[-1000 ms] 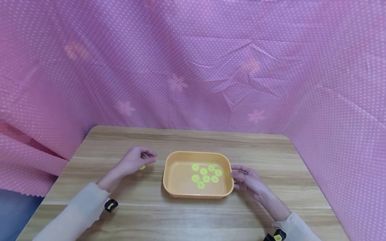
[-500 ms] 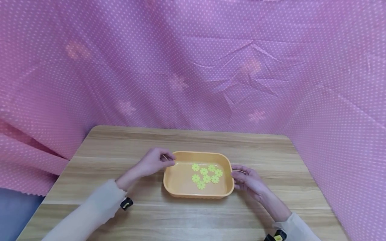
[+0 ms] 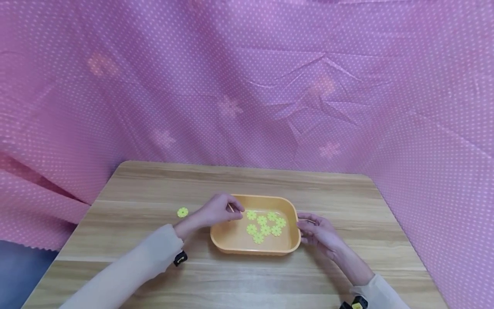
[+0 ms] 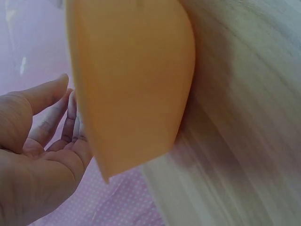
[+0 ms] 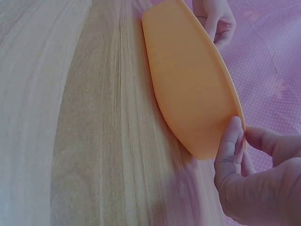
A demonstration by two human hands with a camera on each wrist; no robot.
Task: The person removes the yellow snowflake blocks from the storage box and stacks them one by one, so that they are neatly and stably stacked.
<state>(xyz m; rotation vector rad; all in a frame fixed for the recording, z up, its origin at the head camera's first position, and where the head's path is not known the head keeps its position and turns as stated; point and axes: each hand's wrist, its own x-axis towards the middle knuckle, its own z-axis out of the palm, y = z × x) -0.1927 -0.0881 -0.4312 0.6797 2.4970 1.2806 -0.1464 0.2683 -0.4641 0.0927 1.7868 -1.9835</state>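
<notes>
I get eight yellow flower pieces [image 3: 265,230] showing inside one orange tray [image 3: 231,241], plus one loose flower [image 3: 182,212] over on the left, so nine visible. Can't tell if any more are hidden by the fingers. There's one worktop [image 3: 231,281] under it all, and two hands, one left hand [image 3: 219,210] and one right hand [image 3: 318,234], in two pale sleeves [image 3: 135,264].

The bench [image 3: 247,279] has a pale wood-grain top, its streaks running from side to side, and rounded far corners. An orange tray [image 3: 256,252] stands upright near its middle, long sides roughly in line with the far edge, a soft shadow along its base. To the tray's left, apart from it, one yellow flower [image 3: 182,212] lies flat on the wood.
</notes>
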